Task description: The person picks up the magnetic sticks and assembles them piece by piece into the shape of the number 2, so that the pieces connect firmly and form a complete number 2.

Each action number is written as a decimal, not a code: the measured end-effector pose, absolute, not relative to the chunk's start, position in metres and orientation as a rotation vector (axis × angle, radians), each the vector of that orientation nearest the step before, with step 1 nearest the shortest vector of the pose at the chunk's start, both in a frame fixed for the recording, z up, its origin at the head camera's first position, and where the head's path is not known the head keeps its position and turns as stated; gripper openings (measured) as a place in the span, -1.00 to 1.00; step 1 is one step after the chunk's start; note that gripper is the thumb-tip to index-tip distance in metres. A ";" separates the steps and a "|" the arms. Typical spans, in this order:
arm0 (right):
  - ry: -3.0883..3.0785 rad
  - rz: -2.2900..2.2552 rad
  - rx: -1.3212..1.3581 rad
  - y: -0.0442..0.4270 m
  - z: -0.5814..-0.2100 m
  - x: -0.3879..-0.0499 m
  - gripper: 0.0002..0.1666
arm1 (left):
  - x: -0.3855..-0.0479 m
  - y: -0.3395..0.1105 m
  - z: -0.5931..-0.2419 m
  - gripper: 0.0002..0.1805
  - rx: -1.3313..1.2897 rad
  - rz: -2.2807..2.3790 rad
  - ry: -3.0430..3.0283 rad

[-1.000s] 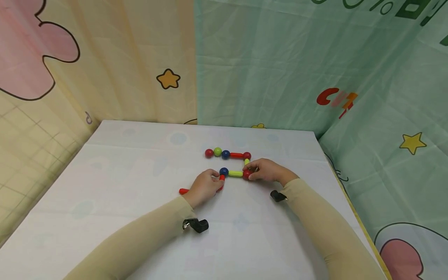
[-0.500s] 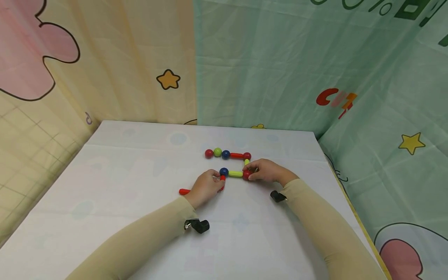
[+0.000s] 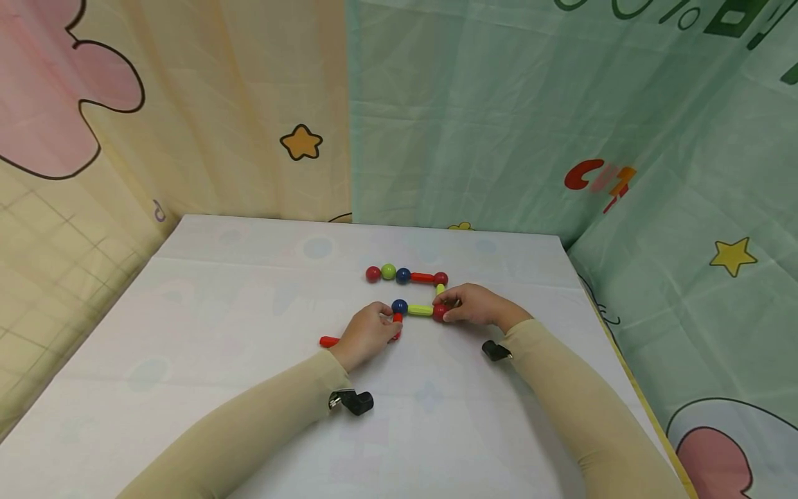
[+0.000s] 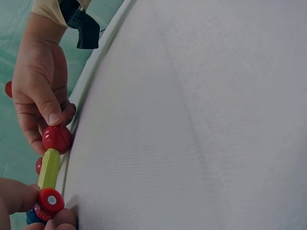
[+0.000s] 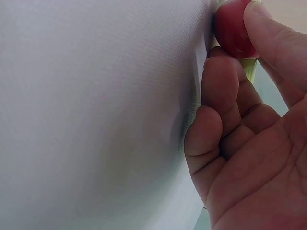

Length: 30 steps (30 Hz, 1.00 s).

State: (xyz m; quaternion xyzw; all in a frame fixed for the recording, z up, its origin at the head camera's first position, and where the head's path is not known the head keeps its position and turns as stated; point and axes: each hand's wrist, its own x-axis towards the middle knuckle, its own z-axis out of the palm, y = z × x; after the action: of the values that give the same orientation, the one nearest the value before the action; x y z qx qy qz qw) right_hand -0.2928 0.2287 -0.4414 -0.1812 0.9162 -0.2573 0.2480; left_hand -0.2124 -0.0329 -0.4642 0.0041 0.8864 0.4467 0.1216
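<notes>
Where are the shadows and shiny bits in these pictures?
Head view: soft shadow on the white table beside the right sleeve; left wrist view: dim, with little pale glints on the red ball; right wrist view: a wide, blurry shadow across the white table.

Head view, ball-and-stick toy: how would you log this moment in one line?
left hand: pinches red stick | right hand: holds red ball | lime-green stick: between blue ball and held ball

Red letter C (image 3: 572, 175) on green curtain (image 3: 461, 125), cropped percent-like sign (image 3: 672, 10) higher on same curtain
</notes>
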 end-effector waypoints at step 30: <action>2.510 -0.687 -0.467 0.231 -0.445 -0.291 -0.56 | -0.211 -0.029 -0.465 -0.57 -0.005 1.246 2.587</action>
State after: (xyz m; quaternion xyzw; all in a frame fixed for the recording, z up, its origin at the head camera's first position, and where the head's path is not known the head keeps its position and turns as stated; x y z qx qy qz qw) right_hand -0.2910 0.2307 -0.4447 -0.1712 0.9202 -0.2518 0.2461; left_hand -0.2115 -0.0291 -0.4645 -0.0016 0.8928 0.4299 0.1346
